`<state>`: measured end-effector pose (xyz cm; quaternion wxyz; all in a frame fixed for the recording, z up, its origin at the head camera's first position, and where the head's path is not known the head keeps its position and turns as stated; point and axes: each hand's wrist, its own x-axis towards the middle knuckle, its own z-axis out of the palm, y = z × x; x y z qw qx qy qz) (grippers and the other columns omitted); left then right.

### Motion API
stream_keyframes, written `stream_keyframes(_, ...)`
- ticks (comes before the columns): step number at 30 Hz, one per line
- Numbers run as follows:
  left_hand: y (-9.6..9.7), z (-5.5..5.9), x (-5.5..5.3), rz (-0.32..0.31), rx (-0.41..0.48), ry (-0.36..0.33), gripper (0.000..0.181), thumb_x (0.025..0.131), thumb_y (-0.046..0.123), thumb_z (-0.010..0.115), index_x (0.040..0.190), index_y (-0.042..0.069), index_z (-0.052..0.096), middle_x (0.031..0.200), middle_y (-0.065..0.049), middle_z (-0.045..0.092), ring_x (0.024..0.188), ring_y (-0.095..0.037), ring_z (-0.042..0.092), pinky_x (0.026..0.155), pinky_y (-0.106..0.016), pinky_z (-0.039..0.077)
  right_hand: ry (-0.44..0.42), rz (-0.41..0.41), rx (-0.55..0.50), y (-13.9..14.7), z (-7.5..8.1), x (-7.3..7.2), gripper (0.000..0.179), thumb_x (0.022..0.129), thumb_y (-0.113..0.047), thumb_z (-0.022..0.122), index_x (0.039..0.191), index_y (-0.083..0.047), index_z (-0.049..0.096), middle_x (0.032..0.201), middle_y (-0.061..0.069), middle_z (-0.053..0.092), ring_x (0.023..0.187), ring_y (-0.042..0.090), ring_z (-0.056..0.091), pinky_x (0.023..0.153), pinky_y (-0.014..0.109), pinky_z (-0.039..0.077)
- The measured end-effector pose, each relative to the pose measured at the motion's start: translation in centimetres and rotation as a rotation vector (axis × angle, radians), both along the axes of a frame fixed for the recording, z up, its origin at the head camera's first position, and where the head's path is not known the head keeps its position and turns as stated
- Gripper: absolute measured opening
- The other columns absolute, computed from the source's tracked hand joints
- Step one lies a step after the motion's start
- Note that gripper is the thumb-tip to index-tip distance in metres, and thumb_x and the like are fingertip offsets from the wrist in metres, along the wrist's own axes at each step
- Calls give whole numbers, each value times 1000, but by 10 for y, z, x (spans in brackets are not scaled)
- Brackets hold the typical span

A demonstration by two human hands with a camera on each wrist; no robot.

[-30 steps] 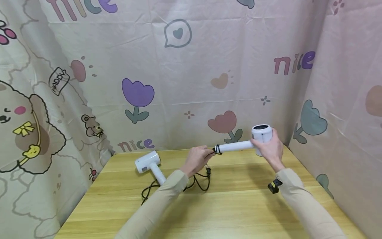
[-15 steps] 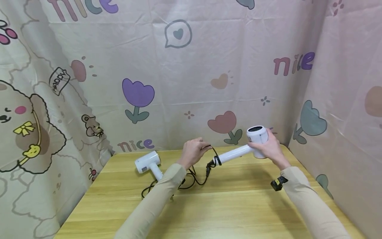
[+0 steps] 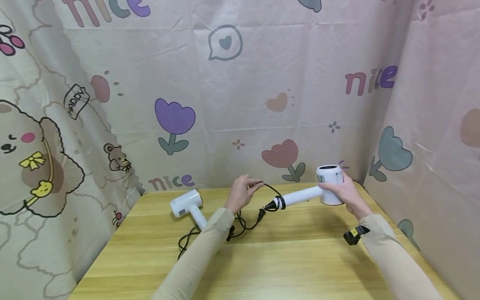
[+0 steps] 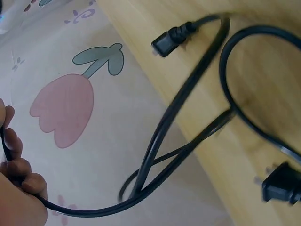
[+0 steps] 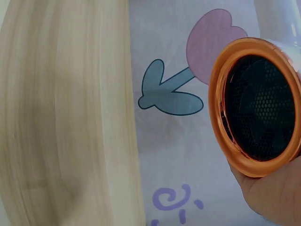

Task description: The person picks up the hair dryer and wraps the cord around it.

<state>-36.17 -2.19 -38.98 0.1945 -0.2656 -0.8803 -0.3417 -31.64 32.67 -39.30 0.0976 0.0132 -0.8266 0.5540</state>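
White hair dryer point(image 3: 329, 198) toward four o'clock, gripped in right hand point(image 3: 348, 193); black cord point(image 4: 89, 213) pinched in left hand point(image 3: 241, 193) at six; could tighten round handle point(image 3: 301, 196) or snag plug point(image 3: 261, 215) if tugged.

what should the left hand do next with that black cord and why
Probably pass the black cord around the held hair dryer's handle: the left hand pinches a length leading to loops near its end, while the right hand holds the dryer's barrel.
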Motion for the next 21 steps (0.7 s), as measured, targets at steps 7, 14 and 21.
stream_keyframes(7,-4,-15,-2,16,49,-36,21,92,30,68,106,17,77,79,5,68,66,-10,47,59,-22,38,-41,-12,-94,0,-3,0,82,89,-38,71,147,-2,26,122,19,50,92,18,59,75,35,56)
stream_keyframes(14,-7,-33,3,18,-30,22,19,92,28,69,102,15,79,72,4,65,63,-7,45,57,-20,38,-108,-75,-161,-5,-3,5,85,89,-48,68,144,4,29,111,9,54,81,10,63,73,34,59)
stream_keyframes(21,0,-35,9,-48,-66,132,16,92,20,69,101,11,79,91,-1,77,73,-12,62,76,-31,53,-190,-138,-335,-13,0,4,82,86,-51,70,139,-1,33,106,1,55,79,7,63,72,28,58)
